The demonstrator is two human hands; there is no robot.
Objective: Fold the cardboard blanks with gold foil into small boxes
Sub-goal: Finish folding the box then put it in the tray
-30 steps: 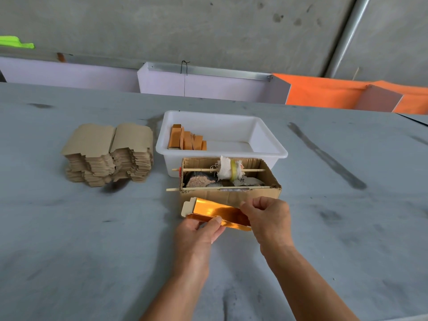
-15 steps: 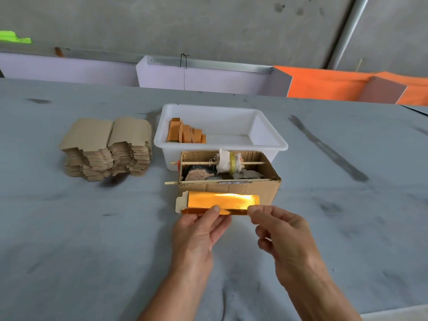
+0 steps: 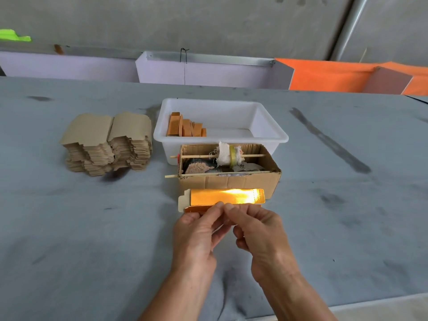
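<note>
Gold-foil blank (image 3: 222,197), pinched by left hand (image 3: 196,237) and right hand (image 3: 259,230); blank stack (image 3: 107,143) far left on table (image 3: 69,228).

Left hand (image 3: 196,237): it is your bare hand, no glove and no ring can be seen on it.
Right hand (image 3: 259,230): also bare, without glove, ring or bracelet.
Nails: short on the fingertips (image 3: 218,205) that show (the thumbs, as far as I can tell).
Left forearm (image 3: 176,295): uncovered down to the bottom edge of the view; no sleeve reaches it.
Right forearm (image 3: 298,297): uncovered as well, no cuff and no watch on the wrist.
Knuckles and tendons: they show clearly on the back of both hands.
Rest of your body: outside of the view.
</note>
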